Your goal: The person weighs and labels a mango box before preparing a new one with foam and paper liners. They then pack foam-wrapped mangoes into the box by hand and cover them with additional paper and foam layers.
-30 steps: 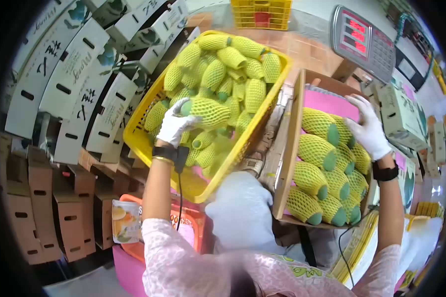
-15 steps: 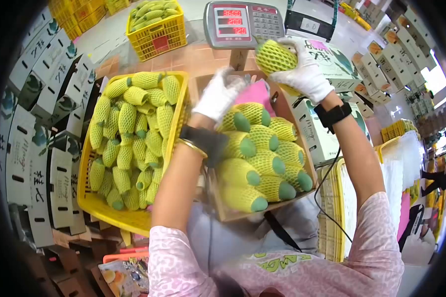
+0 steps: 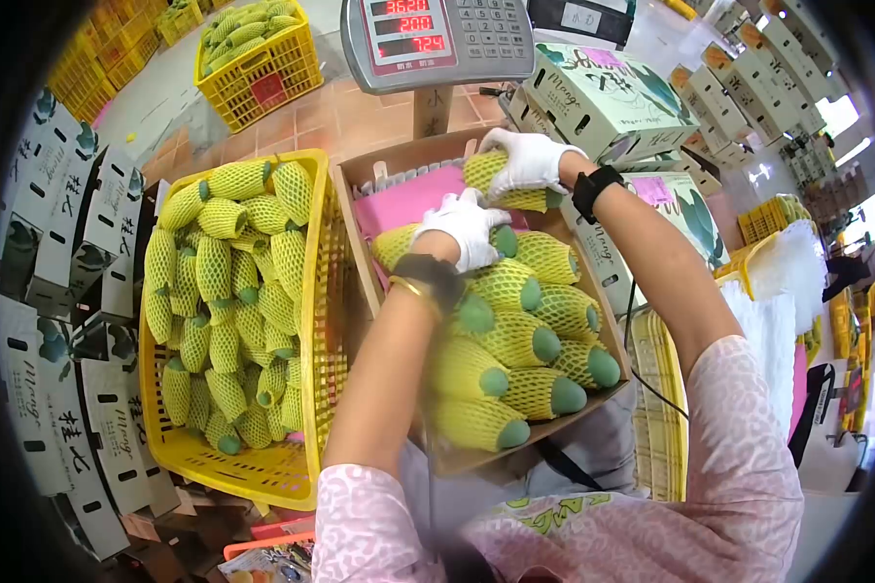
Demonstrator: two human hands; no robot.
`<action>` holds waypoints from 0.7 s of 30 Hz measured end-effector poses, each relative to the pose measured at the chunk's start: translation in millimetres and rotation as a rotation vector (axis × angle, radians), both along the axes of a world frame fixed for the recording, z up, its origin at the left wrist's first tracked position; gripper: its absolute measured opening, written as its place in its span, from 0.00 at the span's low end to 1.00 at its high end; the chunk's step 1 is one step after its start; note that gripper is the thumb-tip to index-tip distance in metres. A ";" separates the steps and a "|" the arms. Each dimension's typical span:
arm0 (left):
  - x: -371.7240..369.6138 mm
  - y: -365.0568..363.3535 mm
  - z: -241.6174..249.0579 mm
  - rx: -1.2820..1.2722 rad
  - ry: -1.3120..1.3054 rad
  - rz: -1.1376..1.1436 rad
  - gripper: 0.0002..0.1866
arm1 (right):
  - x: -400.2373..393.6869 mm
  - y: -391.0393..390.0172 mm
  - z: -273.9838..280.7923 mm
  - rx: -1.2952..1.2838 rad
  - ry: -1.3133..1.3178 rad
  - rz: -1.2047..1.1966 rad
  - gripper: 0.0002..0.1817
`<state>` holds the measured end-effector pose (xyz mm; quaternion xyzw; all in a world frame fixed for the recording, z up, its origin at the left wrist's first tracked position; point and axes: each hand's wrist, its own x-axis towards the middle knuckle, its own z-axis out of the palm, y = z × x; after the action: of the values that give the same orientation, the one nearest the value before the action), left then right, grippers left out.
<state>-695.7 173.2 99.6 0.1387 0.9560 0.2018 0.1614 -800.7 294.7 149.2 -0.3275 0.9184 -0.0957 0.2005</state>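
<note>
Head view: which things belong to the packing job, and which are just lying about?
Likely in the job:
- right hand, gripping a netted fruit
- left hand, over fruit in the carton
- near crate, holding similar fruit
- scale, display lit

Apparently lying about:
- far crate
- white boxes, right
- boxes, left

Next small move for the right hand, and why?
Probably ease the netted fruit down at the carton's far end, then let go. The right hand grips it there, pink sheet shows uncovered beside it, and the left hand is at the neighbouring packed fruit. Whether it already touches down is unclear.
</note>
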 end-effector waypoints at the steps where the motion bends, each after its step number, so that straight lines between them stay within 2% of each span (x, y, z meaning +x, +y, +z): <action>1: 0.9 -0.1 -0.2 -0.005 -0.006 0.035 0.32 | -1.0 -1.1 -2.9 0.026 -0.046 0.013 0.38; 3: 5.2 -2.7 0.2 0.035 -0.013 0.086 0.32 | -7.2 -4.7 -16.2 0.034 -0.096 -0.014 0.36; 8: 3.4 -1.2 1.2 -0.028 -0.066 0.074 0.33 | -12.2 -5.7 -25.7 0.259 -0.065 0.133 0.41; 9: 2.7 0.0 2.3 -0.065 -0.086 0.070 0.33 | -2.5 -7.6 -14.5 0.324 -0.160 0.048 0.42; 10: 2.9 1.0 3.1 -0.065 -0.088 0.068 0.33 | -21.7 1.8 -50.0 0.259 -0.066 0.144 0.43; 12: 6.4 2.4 5.2 -0.084 -0.069 0.081 0.32 | -19.6 0.2 -52.3 0.306 -0.050 0.173 0.43; 16: 11.9 0.9 4.7 -0.077 -0.033 0.105 0.33 | -21.0 -7.8 -42.3 0.309 -0.046 0.248 0.40; 18: 12.4 -0.7 7.9 -0.057 -0.066 0.149 0.30 | -2.9 -9.2 -17.2 0.261 0.024 0.209 0.35; 20: 14.7 -3.8 11.5 -0.083 -0.077 0.077 0.34 | 4.2 -10.6 -11.7 0.242 0.100 0.234 0.34; 21: 17.2 -4.0 10.3 -0.079 -0.045 0.085 0.34 | 6.8 -14.7 -11.1 0.372 0.077 0.273 0.34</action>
<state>-678.5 169.2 109.9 0.0871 0.9644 0.1734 0.1794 -793.8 280.0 138.0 -0.4094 0.8743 0.1157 0.2335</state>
